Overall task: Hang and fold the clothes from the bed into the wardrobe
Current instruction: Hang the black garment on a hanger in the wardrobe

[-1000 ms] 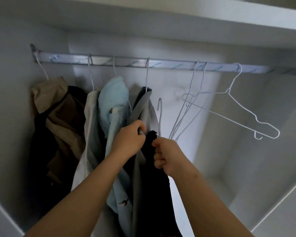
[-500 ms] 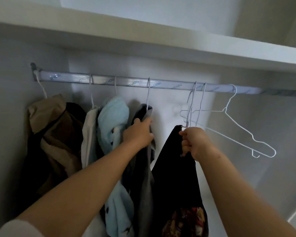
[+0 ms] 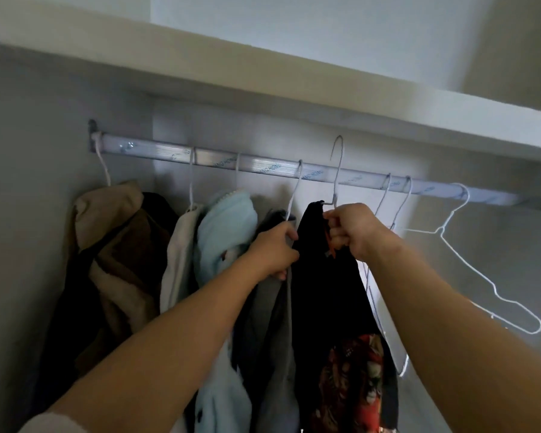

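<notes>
My right hand (image 3: 353,231) grips the neck of a white wire hanger (image 3: 338,170) that carries a black garment with a red print (image 3: 325,301). The hanger's hook rises above the wardrobe rail (image 3: 263,165), in front of it. My left hand (image 3: 274,251) grips the grey garment (image 3: 272,323) hanging just to the left, holding it aside. Further left on the rail hang a light blue garment (image 3: 225,239), a cream one (image 3: 178,245) and a tan and brown coat (image 3: 116,245).
Three bare white wire hangers (image 3: 469,254) hang on the right part of the rail. A white shelf (image 3: 263,79) runs close above the rail. The wardrobe's left wall (image 3: 28,214) stands beside the coats.
My right hand has lifted the black garment's hanger up until its hook stands above the rail. My left hand stays on the grey garment. The view has tilted upward.
</notes>
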Demonstrator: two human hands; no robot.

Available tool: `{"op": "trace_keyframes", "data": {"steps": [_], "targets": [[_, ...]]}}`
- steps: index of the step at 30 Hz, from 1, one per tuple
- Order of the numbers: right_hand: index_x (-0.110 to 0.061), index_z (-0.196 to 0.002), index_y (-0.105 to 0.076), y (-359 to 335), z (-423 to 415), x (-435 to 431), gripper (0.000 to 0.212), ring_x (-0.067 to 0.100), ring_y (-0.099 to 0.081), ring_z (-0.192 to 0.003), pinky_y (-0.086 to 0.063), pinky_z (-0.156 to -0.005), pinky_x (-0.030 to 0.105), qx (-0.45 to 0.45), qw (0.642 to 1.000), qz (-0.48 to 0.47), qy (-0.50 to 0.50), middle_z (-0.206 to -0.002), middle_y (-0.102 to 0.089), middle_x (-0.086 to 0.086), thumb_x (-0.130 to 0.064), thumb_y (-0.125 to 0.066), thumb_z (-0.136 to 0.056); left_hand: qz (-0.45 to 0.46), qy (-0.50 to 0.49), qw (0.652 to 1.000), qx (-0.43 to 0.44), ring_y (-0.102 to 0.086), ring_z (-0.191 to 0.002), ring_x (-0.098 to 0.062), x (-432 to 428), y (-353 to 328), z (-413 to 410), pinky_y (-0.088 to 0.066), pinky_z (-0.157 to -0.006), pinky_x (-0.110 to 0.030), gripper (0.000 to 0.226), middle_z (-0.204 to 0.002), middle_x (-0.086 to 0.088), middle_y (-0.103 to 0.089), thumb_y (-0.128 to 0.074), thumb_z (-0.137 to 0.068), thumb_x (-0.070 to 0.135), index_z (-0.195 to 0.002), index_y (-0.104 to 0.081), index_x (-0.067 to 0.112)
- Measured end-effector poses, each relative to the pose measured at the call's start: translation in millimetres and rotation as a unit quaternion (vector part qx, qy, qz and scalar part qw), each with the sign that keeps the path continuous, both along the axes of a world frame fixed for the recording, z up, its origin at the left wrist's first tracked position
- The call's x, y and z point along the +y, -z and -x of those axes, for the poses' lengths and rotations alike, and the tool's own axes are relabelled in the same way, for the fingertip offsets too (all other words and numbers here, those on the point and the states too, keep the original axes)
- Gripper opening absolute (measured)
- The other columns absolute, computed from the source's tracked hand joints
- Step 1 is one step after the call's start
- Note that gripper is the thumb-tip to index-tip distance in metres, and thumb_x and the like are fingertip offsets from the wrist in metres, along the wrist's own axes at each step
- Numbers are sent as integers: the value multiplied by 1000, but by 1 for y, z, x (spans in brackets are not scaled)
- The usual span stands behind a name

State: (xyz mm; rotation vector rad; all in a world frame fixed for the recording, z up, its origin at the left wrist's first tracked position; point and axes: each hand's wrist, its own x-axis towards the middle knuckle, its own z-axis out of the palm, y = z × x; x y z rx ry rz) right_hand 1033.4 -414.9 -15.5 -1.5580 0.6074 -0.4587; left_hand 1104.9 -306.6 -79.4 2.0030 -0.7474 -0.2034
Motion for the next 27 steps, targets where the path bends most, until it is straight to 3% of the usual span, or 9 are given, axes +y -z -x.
{"op": "trace_keyframes", "data": {"steps": [3,5,7,9,11,14,18,23,27], "targets": [[-5,-68,-42,26,-11,-8,28,14,-27,-38,-24,-39,17,66,996,64,-17,-53,-39,8,9,-36,-92,39,2,998,44,-50,-45,-16,5,2,5,-46,-36,-19,24,-76,-3,-50,-50,-82,1,-97,-48,20],[-6,-77,-45,36,-11,-10,22,17,-29,-48,-27,-34,14,69,995,75,-19,-62,-39,8,11,-42,-91,52,-2,997,54,-50,-46,-16,7,5,9,-46,-37,-19,24,-77,-4,-50,-49,-83,2,-96,-48,22],[1,-98,-53,40,-13,-5,15,20,-35,-51,-36,-34,16,57,993,107,-3,-66,-41,10,11,-46,-89,63,-12,997,51,-51,-50,-16,8,8,12,-47,-38,-20,24,-79,-4,-51,-49,-84,3,-97,-48,23],[3,-122,-50,52,-15,-1,34,30,-53,-64,-56,-60,35,71,983,169,6,-79,-54,18,6,-45,-88,77,-23,996,48,-51,-57,-15,9,11,16,-46,-38,-20,25,-82,-4,-51,-48,-85,4,-99,-48,24],[-6,-131,-46,67,-6,7,43,34,-60,-95,-51,-88,46,106,965,238,25,-108,-61,17,-4,-45,-88,95,-38,993,50,-52,-66,-15,9,16,20,-47,-41,-22,27,-88,-5,-53,-46,-85,4,-101,-47,26],[-15,-138,-40,88,21,19,50,29,-48,-120,-41,-100,44,94,949,293,70,-135,-47,11,-16,-52,-89,87,-77,993,8,-55,-81,-20,7,27,28,-52,-65,-32,36,-104,-6,-56,-49,-84,5,-113,-47,27],[-18,-137,-40,112,55,39,51,22,-49,-118,-43,-96,34,43,952,299,40,-132,-47,5,-9,-52,-88,97,-134,985,-40,-54,-101,-21,7,48,46,-44,-85,-29,50,-119,-6,-49,-52,-82,5,-126,-45,29],[-20,-138,-37,134,73,51,44,26,-59,-107,-48,-93,41,36,964,261,41,-125,-58,6,-11,-41,-96,140,-181,973,-22,-45,-114,-15,14,66,70,-30,-83,-13,48,-134,-2,-38,-51,-86,4,-127,-48,28],[-18,-134,-41,143,84,56,36,25,-59,-105,-47,-94,42,43,966,251,36,-121,-60,6,-15,-39,-98,137,-184,973,-27,-40,-107,-5,22,77,84,-29,-84,-10,45,-137,-1,-35,-53,-87,5,-127,-49,25]]}}
